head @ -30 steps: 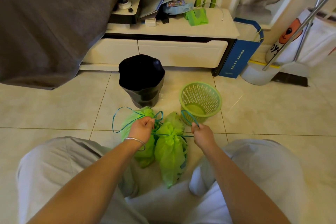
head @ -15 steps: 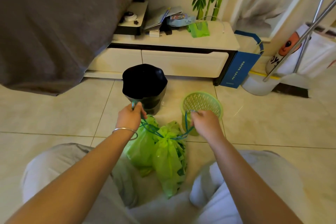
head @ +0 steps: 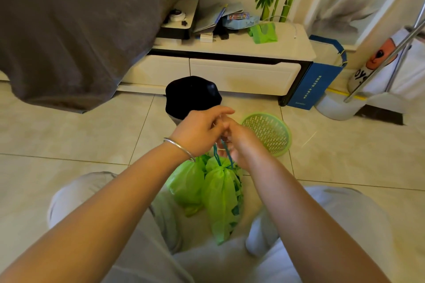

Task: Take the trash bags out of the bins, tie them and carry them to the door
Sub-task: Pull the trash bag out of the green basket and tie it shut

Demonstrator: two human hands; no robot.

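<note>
The left hand [head: 199,131], with a silver bangle [head: 179,147] on its wrist, is closed around the blue strings [head: 217,154], and the black bin [head: 192,97] sits just behind it. The right hand [head: 239,142] touches the left one and pinches the same strings too. Two green trash bags [head: 211,190] hang right under both hands, and the green basket bin [head: 270,132] is just right of the right hand

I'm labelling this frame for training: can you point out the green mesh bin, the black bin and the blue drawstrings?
green mesh bin [head: 266,132]: head view, on its inner mesh wall.
black bin [head: 190,96]: head view, on its dark liner.
blue drawstrings [head: 216,155]: head view, below the hands.
</note>
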